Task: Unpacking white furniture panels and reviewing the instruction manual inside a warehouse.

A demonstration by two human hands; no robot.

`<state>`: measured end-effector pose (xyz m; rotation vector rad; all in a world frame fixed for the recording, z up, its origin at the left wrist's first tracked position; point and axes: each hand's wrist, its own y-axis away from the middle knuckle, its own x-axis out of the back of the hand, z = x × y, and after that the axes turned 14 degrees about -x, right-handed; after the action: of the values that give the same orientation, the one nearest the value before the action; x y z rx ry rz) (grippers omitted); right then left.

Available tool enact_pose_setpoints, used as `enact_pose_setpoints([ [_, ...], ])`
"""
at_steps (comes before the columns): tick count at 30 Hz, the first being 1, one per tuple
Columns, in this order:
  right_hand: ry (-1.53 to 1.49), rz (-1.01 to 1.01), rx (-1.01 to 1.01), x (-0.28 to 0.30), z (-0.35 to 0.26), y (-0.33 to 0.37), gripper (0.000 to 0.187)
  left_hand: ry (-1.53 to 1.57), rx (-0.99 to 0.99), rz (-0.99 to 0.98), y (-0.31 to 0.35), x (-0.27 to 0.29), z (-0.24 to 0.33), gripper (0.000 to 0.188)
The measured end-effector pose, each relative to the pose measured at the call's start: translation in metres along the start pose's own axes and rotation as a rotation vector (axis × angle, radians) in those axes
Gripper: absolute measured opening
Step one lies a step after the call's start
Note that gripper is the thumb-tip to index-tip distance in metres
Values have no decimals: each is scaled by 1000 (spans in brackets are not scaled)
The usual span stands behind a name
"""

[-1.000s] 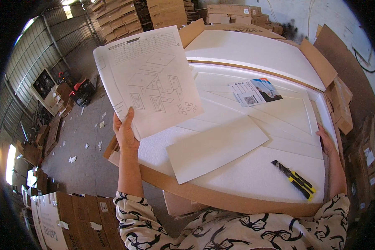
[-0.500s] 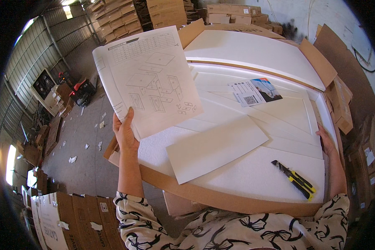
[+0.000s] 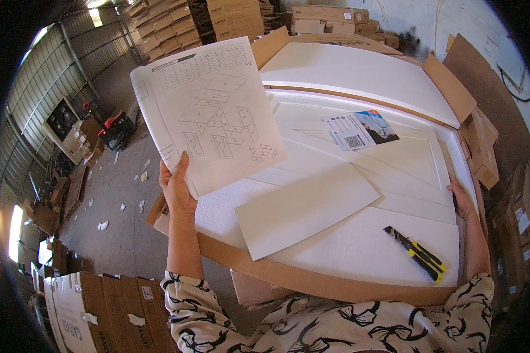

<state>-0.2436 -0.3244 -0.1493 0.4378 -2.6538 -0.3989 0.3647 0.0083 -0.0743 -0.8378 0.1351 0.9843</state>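
My left hand (image 3: 178,182) is closed on the lower left edge of an instruction booklet (image 3: 212,159), thumb in front. The booklet is tilted up over the box's left side and shows an exploded furniture drawing below a table of parts. At the right side of the open cardboard box (image 3: 259,267), my right hand (image 3: 462,199) has its bent fingers at the edge of a white panel (image 3: 412,170); the fingertips are partly hidden. A blank off-white rectangular board (image 3: 306,209) lies across the white packing. Right of it rests a black and yellow utility knife (image 3: 417,254), and beyond, a printed card (image 3: 362,130).
A white foam sheet (image 3: 359,73) lies at the box's far side, by raised cardboard flaps (image 3: 450,88). Stacked cartons stand at the back (image 3: 235,20) and lower left (image 3: 112,312). A red pallet truck (image 3: 116,126) is on the littered floor (image 3: 115,203).
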Motion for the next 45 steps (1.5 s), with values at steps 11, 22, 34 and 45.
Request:
enact_pose_setpoints([
  [11,12,-8,66,2,1,6,65,-75,147,-26,-4,43,1,40],
  [22,438,111,-150,-14,-38,38,89,-548,610,-658,9,60,88,55],
  [34,76,-91,-305,-2,-33,16,60,-1840,-351,-1186,15,9,59,50],
  [45,578,192,265,43,-121,37,31,-1276,134,-1552,118,-190,19,76],
])
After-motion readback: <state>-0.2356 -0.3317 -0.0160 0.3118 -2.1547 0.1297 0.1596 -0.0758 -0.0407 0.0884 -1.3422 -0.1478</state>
